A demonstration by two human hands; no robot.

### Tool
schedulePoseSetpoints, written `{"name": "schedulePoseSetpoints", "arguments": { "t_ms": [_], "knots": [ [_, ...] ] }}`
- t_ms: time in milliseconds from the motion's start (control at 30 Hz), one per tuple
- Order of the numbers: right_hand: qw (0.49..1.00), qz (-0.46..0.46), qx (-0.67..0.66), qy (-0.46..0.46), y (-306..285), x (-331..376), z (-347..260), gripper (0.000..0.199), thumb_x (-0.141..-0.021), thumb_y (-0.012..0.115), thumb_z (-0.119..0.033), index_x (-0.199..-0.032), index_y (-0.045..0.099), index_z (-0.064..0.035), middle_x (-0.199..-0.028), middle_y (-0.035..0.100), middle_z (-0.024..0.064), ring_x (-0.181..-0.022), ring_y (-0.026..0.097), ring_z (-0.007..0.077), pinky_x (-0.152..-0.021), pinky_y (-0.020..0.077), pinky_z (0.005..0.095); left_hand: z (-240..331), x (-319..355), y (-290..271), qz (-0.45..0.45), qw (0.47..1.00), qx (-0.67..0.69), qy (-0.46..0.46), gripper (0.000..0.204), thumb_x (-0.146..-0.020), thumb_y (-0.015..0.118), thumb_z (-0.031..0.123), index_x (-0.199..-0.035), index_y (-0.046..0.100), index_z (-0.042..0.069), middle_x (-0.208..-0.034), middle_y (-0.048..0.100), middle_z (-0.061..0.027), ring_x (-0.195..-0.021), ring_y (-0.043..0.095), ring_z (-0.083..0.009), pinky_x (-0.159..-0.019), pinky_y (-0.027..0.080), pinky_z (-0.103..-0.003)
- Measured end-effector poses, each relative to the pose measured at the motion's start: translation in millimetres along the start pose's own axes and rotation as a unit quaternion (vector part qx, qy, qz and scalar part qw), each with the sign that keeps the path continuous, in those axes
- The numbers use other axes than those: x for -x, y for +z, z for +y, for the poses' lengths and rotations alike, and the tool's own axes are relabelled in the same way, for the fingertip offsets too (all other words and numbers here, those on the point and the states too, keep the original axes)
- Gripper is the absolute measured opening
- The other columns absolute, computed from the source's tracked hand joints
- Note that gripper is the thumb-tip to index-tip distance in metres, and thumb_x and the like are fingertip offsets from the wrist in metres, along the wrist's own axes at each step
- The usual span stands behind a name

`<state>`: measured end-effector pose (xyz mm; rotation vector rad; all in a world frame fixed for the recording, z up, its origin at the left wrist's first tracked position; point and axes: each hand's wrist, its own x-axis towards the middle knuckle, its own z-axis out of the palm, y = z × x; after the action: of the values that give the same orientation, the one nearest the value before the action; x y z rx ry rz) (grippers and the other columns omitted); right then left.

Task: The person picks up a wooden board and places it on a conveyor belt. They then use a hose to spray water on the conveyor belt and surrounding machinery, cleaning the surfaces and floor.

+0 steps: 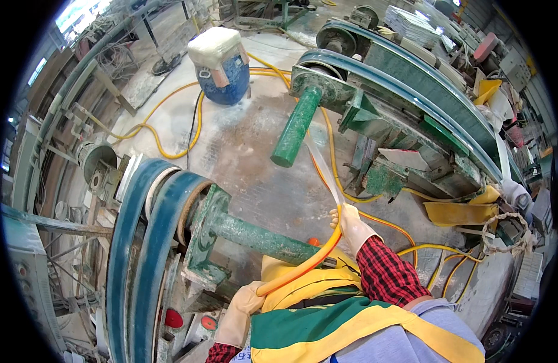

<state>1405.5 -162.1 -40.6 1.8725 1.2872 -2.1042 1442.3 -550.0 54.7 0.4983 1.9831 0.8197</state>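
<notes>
1. Head view, the hands: the right hand [353,222], in a pale glove below a red checked sleeve [386,273], is closed around the upper end of an orange hose [315,257], fingers wrapped about it. The left hand [242,305], gloved the same way, grips the hose's lower end just above the person's yellow and green apron [327,314].

2. Head view, the hose: it bows in a shallow arc between the two hands, close in front of the chest. From the right hand a clear stream of water [322,166] shoots up and away over the floor.

3. Head view, edges on the left: two large blue-rimmed wheels [147,254] stand edge-on, with a green shaft [260,239] running from their hub towards the hose. The shaft's end lies just beside the hose's arc.

4. Head view, edges on the right: a second green shaft [296,128] juts out from a long green machine frame [412,97], its free end pointing at the open floor.

5. Head view, open room: between the two machines lies a wet, dusty concrete floor [242,151], crossed by yellow hoses [170,130]. A blue barrel [221,66] with a whitish lid stands at its far side, well apart from the hands.
</notes>
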Motion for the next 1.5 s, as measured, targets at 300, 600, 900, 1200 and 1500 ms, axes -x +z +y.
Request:
{"name": "schedulePoseSetpoints", "arguments": {
  "t_ms": [300, 600, 900, 1200, 1500],
  "knots": [
    [1.0, 0.017, -0.024, 0.008, -10, -3, -8, 0.044, -0.094, 0.042, -0.033, -0.079, 0.062, 0.0038, -0.063, 0.055, 0.0109, -0.045, 0.051, 0.0219, -0.047, 0.0496, 0.0399, -15, -15, 17, -0.015, 0.997, -0.062, 0.039, 0.03, -0.093, 0.05, 0.034, -0.111, 0.066, 0.016, -0.108, 0.068, -0.0109, -0.097, 0.066, -0.0304, -0.082, 0.054, -0.038],
    [0.999, 0.004, -0.045, -0.016, -34, -40, -38, 0.045, -0.095, 0.039, -0.033, -0.082, 0.061, 0.0033, -0.064, 0.055, 0.0113, -0.047, 0.051, 0.0228, -0.049, 0.0499, 0.0402, 47, -40, 47, 0.013, 0.993, -0.11, -0.046, 0.028, -0.093, 0.05, 0.032, -0.108, 0.067, 0.015, -0.106, 0.068, -0.0149, -0.096, 0.066, -0.0334, -0.081, 0.054, -0.041],
    [0.999, 0.011, -0.035, 0.013, -115, -130, -106, 0.041, -0.092, 0.04, -0.03, -0.081, 0.062, 0.0031, -0.06, 0.053, 0.0081, -0.044, 0.049, 0.02, -0.045, 0.0502, 0.0397, 247, -100, 75, 0.016, 0.987, 0.05, -0.15, 0.034, -0.091, 0.062, 0.022, -0.123, 0.062, 0.011, -0.11, 0.068, -0.0119, -0.099, 0.065, -0.0241, -0.088, 0.049, -0.03],
    [0.987, -0.067, 0.07, 0.126, -89, -155, -97, 0.033, -0.091, 0.039, -0.024, -0.09, 0.06, 0.0017, -0.064, 0.057, 0.0096, -0.045, 0.05, 0.0196, -0.045, 0.0505, 0.0389, 221, -85, 122, 0.11, 0.962, 0.237, -0.075, 0.042, -0.088, 0.069, 0.016, -0.127, 0.059, 0.007, -0.115, 0.067, -0.0131, -0.105, 0.063, -0.0202, -0.092, 0.048, -0.03],
    [0.968, -0.066, 0.221, 0.098, -52, -150, -102, 0.03, -0.094, 0.038, -0.023, -0.098, 0.058, -0.0011, -0.064, 0.057, 0.0112, -0.042, 0.047, 0.0197, -0.041, 0.0459, 0.0369, 224, -73, 116, 0.184, 0.942, 0.266, -0.087, 0.039, -0.09, 0.068, 0.015, -0.126, 0.059, 0.003, -0.116, 0.066, -0.0088, -0.104, 0.061, -0.0146, -0.092, 0.046, -0.027]
  ]
}}
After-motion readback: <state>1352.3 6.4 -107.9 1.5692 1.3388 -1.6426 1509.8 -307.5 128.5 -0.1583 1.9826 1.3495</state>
